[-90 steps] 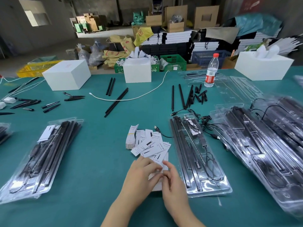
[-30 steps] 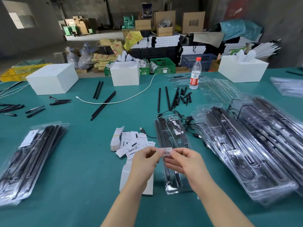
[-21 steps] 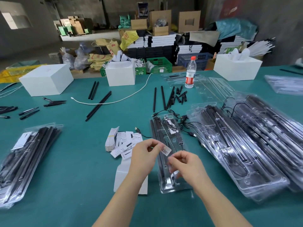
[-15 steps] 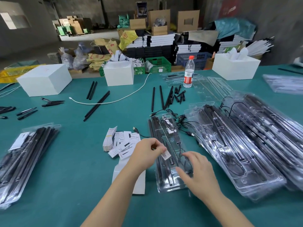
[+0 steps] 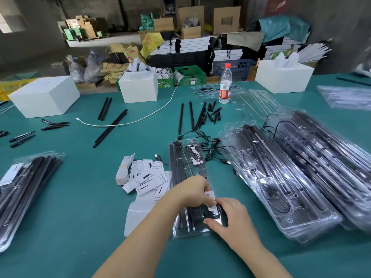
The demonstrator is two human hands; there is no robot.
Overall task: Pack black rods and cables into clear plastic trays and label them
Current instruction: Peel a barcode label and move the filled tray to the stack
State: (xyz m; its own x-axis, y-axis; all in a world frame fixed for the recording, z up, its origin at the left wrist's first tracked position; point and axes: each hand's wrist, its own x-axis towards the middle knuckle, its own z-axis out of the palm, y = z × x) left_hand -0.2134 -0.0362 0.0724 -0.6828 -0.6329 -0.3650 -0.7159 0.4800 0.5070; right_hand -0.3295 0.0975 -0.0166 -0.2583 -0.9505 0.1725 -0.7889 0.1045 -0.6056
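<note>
Right now both hands meet over the near end of a clear plastic tray lying close to the table's near edge. The left hand pinches a small white barcode label and lays it on the tray's lid. The right hand grips the tray's near right side, thumb curled along its lower part, fingers beside the label. Black rods and a coiled cable sit inside the tray. Loose paper cards lie just left of it, and a stack of filled trays lies toward the table's right edge.
</note>
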